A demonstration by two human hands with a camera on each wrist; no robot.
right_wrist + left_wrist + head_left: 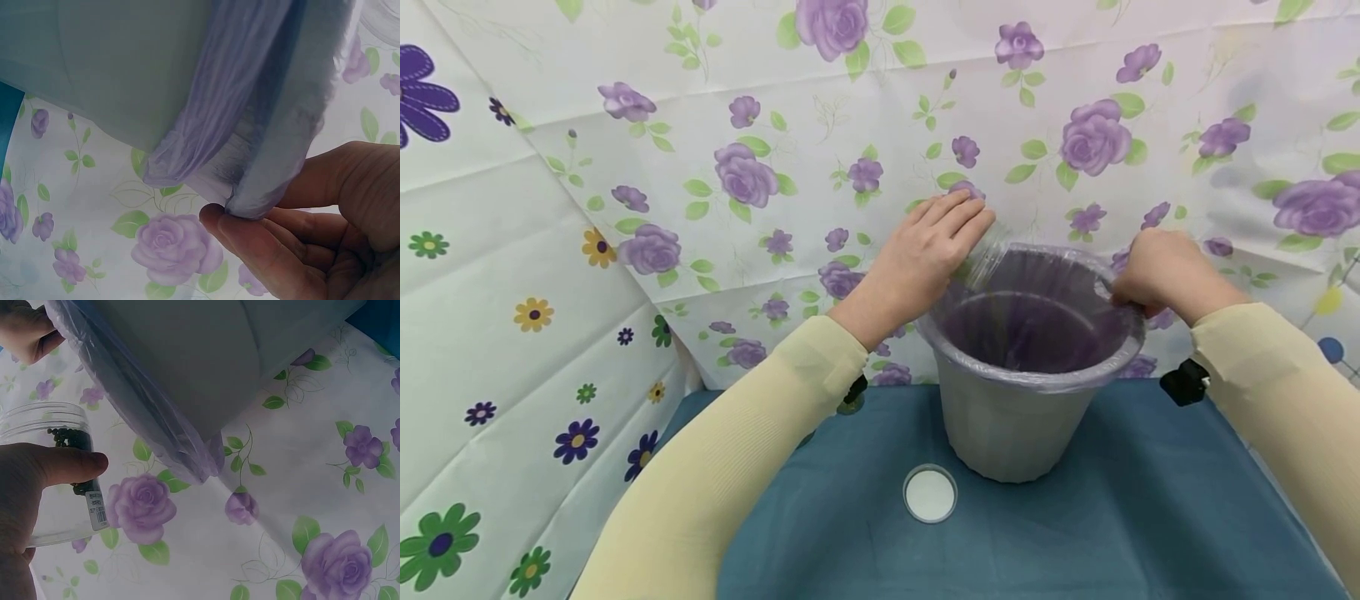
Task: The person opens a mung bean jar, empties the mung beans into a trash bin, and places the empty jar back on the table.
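My left hand (925, 254) grips a clear screw-neck jar (59, 528) above the left side of a grey bin (1015, 425). Small dark green bits (78, 440) and a barcode label (96, 509) show on the jar in the left wrist view. A thin purple plastic bag (1037, 333) lines the bin and folds over its rim. At the bin's right side, my right hand (1168, 271) pinches the rim with the bag's edge, thumb and fingers on either side of it in the right wrist view. The bottom of the bin's inside is hard to make out.
A round white lid (930, 494) with a clear edge lies on the blue cloth (842, 533) in front of the bin. Flowered sheeting (820, 125) hangs close behind the bin and along the left. Something small and round shows partly behind my left forearm.
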